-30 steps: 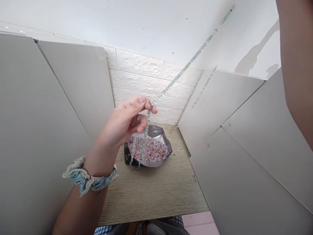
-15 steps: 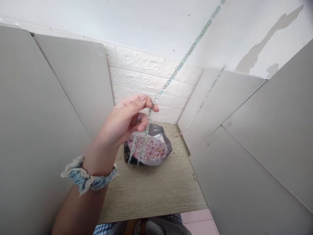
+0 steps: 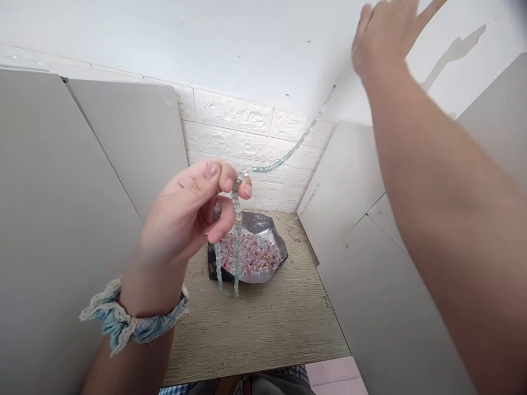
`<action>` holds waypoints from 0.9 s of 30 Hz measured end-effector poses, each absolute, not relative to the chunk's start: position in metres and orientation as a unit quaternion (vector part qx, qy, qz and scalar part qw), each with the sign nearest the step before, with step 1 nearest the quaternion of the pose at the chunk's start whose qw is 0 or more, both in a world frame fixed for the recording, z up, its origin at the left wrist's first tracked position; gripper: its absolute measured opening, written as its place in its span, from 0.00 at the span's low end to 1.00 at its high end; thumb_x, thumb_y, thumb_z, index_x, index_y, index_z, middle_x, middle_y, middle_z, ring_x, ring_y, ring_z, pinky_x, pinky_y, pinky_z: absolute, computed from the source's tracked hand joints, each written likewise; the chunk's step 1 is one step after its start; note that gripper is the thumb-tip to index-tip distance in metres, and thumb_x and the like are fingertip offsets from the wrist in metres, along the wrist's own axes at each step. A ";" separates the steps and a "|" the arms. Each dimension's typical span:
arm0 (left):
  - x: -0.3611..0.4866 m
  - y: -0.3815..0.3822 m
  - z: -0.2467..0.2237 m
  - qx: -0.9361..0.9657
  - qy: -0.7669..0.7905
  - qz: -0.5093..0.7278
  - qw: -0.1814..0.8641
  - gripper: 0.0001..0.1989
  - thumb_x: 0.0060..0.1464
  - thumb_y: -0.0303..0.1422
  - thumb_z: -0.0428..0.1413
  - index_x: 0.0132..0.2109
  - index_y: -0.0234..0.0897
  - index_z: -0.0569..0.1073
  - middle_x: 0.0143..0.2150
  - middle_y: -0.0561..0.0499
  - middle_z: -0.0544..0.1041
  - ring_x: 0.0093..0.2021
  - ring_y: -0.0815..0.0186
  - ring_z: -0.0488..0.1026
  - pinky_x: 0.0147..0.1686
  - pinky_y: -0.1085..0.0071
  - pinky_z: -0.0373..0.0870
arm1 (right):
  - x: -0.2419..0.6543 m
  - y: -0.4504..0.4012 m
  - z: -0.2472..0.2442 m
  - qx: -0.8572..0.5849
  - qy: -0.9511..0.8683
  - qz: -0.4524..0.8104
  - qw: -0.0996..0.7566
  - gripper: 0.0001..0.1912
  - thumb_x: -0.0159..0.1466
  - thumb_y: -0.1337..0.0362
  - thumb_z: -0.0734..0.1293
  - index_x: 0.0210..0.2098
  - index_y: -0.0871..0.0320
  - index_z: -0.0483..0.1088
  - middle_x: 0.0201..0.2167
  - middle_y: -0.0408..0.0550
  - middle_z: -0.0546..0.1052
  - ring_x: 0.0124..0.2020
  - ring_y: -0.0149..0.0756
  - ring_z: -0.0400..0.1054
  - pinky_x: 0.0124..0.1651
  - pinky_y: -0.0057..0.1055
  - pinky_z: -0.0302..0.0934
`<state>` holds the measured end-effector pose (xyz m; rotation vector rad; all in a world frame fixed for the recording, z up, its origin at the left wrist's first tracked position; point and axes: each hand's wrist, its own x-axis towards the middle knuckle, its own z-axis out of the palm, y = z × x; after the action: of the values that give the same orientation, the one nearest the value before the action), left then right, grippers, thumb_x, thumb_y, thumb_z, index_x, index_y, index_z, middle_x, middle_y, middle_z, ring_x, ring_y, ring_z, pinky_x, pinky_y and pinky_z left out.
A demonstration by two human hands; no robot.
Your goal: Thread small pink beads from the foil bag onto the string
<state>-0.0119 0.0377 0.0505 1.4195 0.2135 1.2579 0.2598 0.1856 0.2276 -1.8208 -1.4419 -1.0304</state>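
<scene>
My left hand, with a blue lace-edged scrunchie on its wrist, pinches a strand of pale green and clear beads between thumb and fingers. Part of the strand hangs in a loop below this hand, in front of an open silver-lined bag that holds loose pink, red and clear beads. From the left fingers the strand curves up to the right, its bare thread reaching toward my right hand. That hand is closed at the upper right, one finger stretched out; the frame's top edge cuts off its fingertips.
The bag rests on a narrow wood-grain tabletop. Grey panels rise at both sides, and a white brick-pattern wall stands behind. Another thin bead strand lies near the right panel. Small bits lie at the right edge.
My right hand has come into view at the upper right. The strand, earlier straight and taut, now sags, and its beaded end is in view. My left hand has shifted slightly left and down.
</scene>
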 end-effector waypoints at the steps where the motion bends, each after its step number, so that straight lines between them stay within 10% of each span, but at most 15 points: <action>1: -0.013 0.036 0.051 0.605 0.068 0.532 0.589 0.11 0.55 0.34 0.44 0.26 0.34 0.62 0.27 0.53 0.66 0.13 0.83 0.55 0.08 0.85 0.50 | 0.262 0.192 0.214 -0.714 -0.474 -0.430 0.284 0.24 0.54 0.53 0.33 0.11 0.55 0.42 0.32 0.53 0.68 0.47 0.39 0.58 0.51 0.51 0.16; 6: -0.016 0.034 0.053 0.599 -0.001 0.514 0.614 0.12 0.56 0.31 0.42 0.28 0.34 0.66 0.29 0.54 0.68 0.14 0.82 0.60 0.08 0.85 0.54 | 0.262 0.193 0.151 -0.804 -0.468 -0.263 0.257 0.25 0.62 0.58 0.44 0.23 0.67 0.61 0.34 0.56 0.71 0.46 0.44 0.61 0.49 0.61 0.20; 15: -0.013 0.030 0.055 0.582 0.043 0.535 0.611 0.11 0.54 0.33 0.45 0.26 0.38 0.68 0.26 0.55 0.68 0.11 0.81 0.56 0.03 0.84 0.51 | 0.219 0.148 0.066 -0.753 -0.546 -0.168 0.325 0.28 0.63 0.57 0.41 0.36 0.66 0.67 0.35 0.58 0.71 0.42 0.41 0.64 0.51 0.41 0.50; 27: -0.013 0.022 0.064 0.573 0.155 0.580 0.558 0.13 0.52 0.37 0.47 0.22 0.47 0.68 0.24 0.53 0.68 0.16 0.73 0.55 0.00 0.80 0.42 | 0.253 0.140 -0.056 -0.790 -0.561 0.233 0.078 0.09 0.49 0.64 0.65 0.29 0.63 0.69 0.29 0.53 0.73 0.26 0.34 0.66 0.29 0.29 0.57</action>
<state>-0.0127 0.0220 0.0636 1.3515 0.3647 1.3693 0.2534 0.1399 -0.0558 -2.3666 -1.6804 0.6973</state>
